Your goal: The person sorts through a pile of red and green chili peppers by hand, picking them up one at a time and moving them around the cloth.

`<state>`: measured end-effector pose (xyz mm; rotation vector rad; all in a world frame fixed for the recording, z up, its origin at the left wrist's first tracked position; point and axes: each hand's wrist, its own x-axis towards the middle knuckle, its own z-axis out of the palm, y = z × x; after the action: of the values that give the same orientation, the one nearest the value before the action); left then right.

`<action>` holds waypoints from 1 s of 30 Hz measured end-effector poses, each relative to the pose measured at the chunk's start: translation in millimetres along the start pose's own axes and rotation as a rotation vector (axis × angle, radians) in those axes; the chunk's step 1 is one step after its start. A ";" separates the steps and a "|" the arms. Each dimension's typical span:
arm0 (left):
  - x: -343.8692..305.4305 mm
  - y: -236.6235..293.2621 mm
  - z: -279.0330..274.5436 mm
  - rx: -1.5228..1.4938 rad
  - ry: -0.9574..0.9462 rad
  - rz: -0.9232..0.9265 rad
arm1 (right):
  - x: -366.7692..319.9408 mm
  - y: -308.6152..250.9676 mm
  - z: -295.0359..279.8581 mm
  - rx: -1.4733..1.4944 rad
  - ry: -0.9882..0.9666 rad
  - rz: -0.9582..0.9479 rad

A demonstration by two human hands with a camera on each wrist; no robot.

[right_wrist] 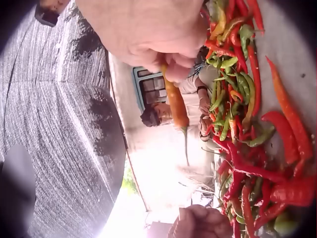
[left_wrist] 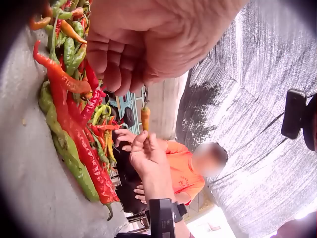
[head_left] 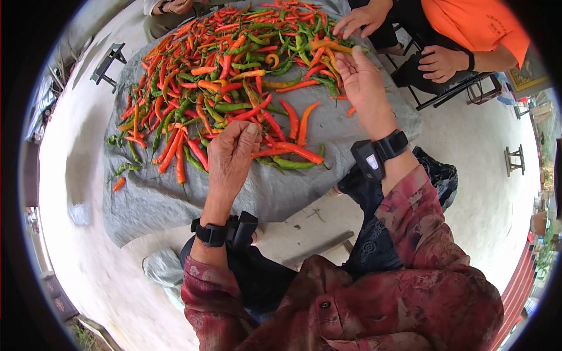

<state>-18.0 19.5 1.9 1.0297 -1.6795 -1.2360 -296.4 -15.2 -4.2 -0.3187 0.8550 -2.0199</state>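
Note:
My right hand (head_left: 366, 88) pinches an orange-yellow pepper (head_left: 331, 45) between thumb and fingers, over the right part of the pile. In the right wrist view this pepper (right_wrist: 177, 104) has its thin stem pointing away from the fingers. My left hand (head_left: 231, 155) is above the pile's near edge, apart from that pepper, its thumb against its curled fingers; nothing shows in it. Close by lie a large red pepper (head_left: 298, 151) and a green one (head_left: 295, 164). The pile (head_left: 205, 76) mixes red, orange and green peppers.
A grey cloth (head_left: 158, 199) lies under the peppers. Across on the right sits a person in an orange shirt (head_left: 474, 23), one hand (head_left: 366, 20) at the pile. Another person's hands (head_left: 178, 6) show at the top. Low stools (head_left: 108, 65) stand around.

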 end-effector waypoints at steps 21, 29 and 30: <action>-8.2 12.0 -6.8 0.179 -0.006 0.071 | -30.8 59.5 2.3 -2.013 -0.786 -0.660; -6.2 9.0 -2.6 0.185 -0.021 0.056 | -51.0 19.4 12.7 -1.719 -0.760 -0.793; -5.0 6.9 -0.1 0.185 -0.022 0.057 | -56.5 13.6 17.6 -1.720 -0.758 -0.794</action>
<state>-17.2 25.4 8.0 1.0732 -1.8544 -1.0745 -246.4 18.0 4.9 -2.4202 1.8535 -0.9102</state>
